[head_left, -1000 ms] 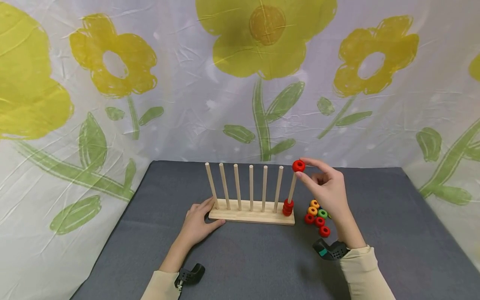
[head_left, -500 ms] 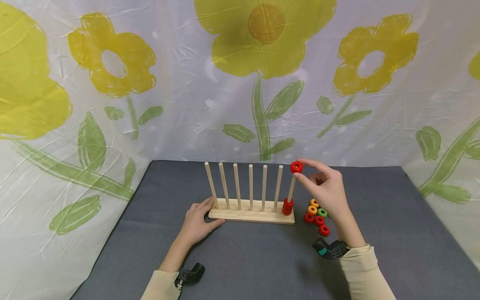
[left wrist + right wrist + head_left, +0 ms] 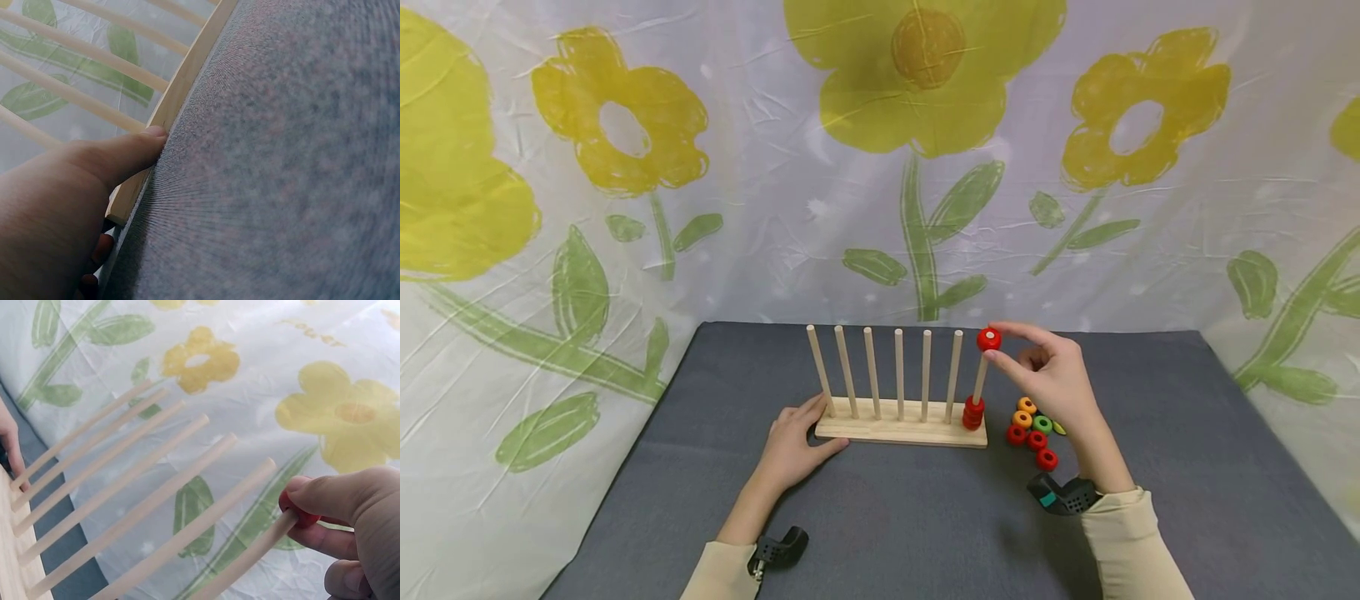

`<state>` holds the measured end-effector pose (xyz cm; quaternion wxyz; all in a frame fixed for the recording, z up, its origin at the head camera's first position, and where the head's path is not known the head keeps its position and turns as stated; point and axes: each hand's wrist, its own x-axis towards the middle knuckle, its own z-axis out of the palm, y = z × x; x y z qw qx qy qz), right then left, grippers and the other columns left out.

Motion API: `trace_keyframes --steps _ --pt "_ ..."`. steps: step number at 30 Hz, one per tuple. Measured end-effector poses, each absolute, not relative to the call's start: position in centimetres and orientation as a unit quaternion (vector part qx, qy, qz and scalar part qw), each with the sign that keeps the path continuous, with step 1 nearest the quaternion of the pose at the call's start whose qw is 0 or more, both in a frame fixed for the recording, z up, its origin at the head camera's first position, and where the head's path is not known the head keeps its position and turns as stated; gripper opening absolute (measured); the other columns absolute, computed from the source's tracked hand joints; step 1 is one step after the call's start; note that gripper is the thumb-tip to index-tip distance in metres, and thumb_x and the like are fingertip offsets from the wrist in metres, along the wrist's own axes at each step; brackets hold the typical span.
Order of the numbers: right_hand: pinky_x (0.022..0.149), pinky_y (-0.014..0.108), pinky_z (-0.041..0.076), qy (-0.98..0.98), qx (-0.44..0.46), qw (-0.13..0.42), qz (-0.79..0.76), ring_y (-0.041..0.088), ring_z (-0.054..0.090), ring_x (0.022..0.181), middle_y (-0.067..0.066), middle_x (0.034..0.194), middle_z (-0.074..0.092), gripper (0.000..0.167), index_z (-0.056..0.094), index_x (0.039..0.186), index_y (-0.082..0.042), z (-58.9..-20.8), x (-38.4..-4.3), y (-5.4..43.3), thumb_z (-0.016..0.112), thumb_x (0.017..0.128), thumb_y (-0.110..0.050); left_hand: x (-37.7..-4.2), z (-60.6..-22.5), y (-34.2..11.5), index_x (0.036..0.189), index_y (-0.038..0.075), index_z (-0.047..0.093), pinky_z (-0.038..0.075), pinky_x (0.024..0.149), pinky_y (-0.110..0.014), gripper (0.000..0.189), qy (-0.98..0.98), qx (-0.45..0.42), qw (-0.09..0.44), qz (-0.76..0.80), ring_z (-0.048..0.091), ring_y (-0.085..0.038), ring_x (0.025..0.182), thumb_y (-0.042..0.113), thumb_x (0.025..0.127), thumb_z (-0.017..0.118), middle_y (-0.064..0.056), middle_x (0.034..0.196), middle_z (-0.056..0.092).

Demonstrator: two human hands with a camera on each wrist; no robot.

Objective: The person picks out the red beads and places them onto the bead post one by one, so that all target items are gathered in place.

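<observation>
A pale wooden peg stand (image 3: 887,428) with a row of several upright pegs stands on the cloth. My left hand (image 3: 792,448) grips its left end, thumb along the front edge (image 3: 153,139) and fingers behind. Between thumb and fingertips my right hand (image 3: 1062,379) pinches a red bead (image 3: 983,342) at the top of the rightmost peg. The peg's tip shows in the bead's hole; in the right wrist view the bead (image 3: 301,512) is partly covered by the thumb. Lower on that peg sits a short stack of red beads (image 3: 973,413).
Right of the stand lies a group of loose beads: red (image 3: 1047,459), orange (image 3: 1022,419) and green (image 3: 1042,425), some close under the right forearm. Dark grey cloth (image 3: 910,517) covers the table. A flower-printed curtain (image 3: 760,208) hangs behind it.
The right hand has moved slightly left and down with the red bead, and the peg's tip now shows in the bead's hole. The left hand stays on the stand.
</observation>
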<state>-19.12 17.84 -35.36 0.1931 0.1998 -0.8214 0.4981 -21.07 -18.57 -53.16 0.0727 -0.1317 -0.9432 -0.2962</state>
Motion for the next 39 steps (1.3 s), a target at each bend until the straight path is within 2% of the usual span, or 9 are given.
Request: trace_keyframes --steps 6,39 --pt "0.041 0.028 0.021 -0.820 0.201 0.193 0.499 0.001 0.024 0.044 -0.007 0.049 0.031 0.032 0.073 0.119 0.001 -35.38 -19.09 17.83 0.079 0.087 0.003 -20.95 -53.19 -18.56 0.153 0.004 0.046 0.035 0.098 -0.059 0.086 -0.942 -0.134 0.080 -0.296 0.047 -0.039 0.124 0.046 0.086 0.080 -0.016 0.151 0.048" --pt "0.041 0.029 0.021 -0.824 0.203 0.201 0.489 0.002 0.023 0.043 0.002 0.048 0.032 0.032 0.073 0.118 0.002 -35.22 -19.09 17.92 0.079 0.087 0.003 -21.04 -53.27 -18.62 0.153 0.004 0.047 0.035 0.098 -0.058 0.086 -0.944 -0.132 0.073 -0.294 0.046 -0.038 0.124 0.046 0.086 0.081 -0.015 0.153 0.046"
